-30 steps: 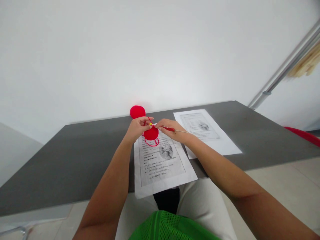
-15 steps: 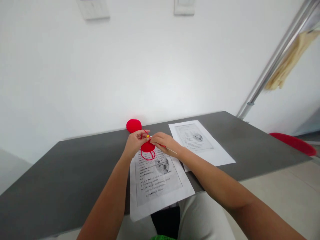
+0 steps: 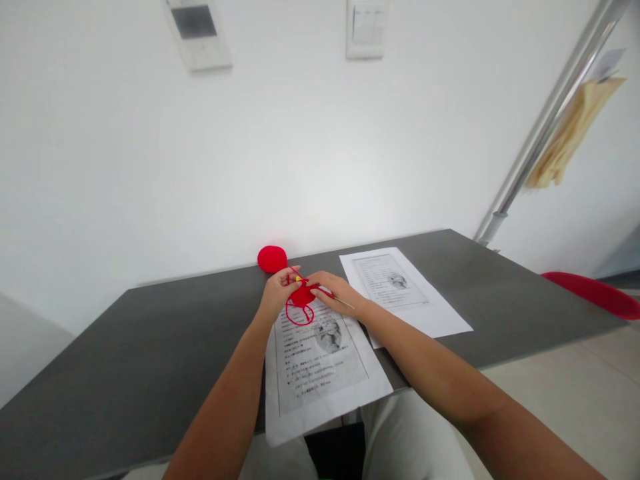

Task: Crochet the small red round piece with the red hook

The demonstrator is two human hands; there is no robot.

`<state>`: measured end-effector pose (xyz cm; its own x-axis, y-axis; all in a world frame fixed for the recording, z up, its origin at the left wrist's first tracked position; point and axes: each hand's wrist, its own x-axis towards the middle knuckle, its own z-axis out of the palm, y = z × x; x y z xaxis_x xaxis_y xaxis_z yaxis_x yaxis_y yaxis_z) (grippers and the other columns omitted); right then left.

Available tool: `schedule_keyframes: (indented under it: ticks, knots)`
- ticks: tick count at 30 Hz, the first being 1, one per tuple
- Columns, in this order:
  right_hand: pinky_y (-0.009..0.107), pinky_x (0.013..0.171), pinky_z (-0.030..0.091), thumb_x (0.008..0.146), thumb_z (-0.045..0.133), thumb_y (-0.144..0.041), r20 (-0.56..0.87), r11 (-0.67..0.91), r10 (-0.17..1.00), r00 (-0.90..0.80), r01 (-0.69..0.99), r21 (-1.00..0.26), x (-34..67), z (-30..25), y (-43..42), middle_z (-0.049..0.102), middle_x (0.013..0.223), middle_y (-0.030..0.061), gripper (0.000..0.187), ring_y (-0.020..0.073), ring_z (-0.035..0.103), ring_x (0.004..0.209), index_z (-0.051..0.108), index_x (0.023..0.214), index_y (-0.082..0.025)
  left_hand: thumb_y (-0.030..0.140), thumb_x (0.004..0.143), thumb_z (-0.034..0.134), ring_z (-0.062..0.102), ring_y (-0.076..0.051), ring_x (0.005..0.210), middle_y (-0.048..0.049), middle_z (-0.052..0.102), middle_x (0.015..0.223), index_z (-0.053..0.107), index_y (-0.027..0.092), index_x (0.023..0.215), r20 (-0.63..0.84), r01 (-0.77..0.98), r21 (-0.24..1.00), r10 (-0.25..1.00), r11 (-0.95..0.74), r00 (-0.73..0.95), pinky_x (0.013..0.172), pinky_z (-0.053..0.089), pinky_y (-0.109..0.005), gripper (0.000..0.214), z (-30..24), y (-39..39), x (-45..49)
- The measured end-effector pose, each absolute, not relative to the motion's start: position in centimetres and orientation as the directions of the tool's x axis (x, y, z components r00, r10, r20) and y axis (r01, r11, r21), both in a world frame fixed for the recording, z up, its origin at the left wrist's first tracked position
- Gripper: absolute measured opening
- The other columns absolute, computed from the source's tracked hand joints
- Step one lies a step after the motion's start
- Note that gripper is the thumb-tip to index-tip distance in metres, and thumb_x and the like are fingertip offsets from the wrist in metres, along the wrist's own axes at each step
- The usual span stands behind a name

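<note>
A small red piece of worked yarn is held just below the centre of the frame, between the two hands and touched by both. The left hand lies at its left edge, with the fingers pinched together on that edge. The right hand lies at its right, with the fingers closed round a hook. The hook's long axis runs from lower right to upper left. Its bare metal end sticks out by the right wrist, and the other end is pointed into the piece, where a yellow speck is seen. A loop of strand lies below the piece on a printed sheet, which rests on the grey surface. The ball sits higher in the frame, apart from both hands and nearer the left one.
</note>
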<state>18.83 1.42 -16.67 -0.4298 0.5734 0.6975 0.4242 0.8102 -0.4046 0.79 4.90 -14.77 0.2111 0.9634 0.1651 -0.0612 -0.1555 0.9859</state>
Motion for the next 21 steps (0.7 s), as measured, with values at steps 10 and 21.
schedule_keyframes:
  ticks: [10,21]
  knots:
    - [0.039,0.094,0.051,0.092,0.047,-0.024,0.711,0.804,0.578,-0.402,0.433,-0.408,18.85,-16.74,1.71,0.065,0.114,0.0104,0.019,0.0186,0.061,0.108,0.06,0.106,-0.02,0.018,0.049,0.08,0.064,-0.015,0.071,-0.0031,0.069,0.073,0.067,0.012,0.097,0.026,-0.256,0.966,0.971,0.037,0.238,0.073,0.048,-0.029,0.05,-14.69,4.77,0.69]
    - [0.037,0.094,0.051,0.094,0.045,-0.026,0.731,0.848,0.492,-0.472,0.448,-0.281,19.2,-16.82,1.81,0.063,0.117,0.0122,0.022,0.0184,0.06,0.11,0.06,0.108,-0.02,0.015,0.054,0.079,0.064,-0.014,0.065,-0.0032,0.07,0.071,0.067,0.012,0.096,-0.061,-0.305,0.941,0.959,0.148,0.276,0.07,0.05,-0.029,0.044,-14.28,4.67,0.47]
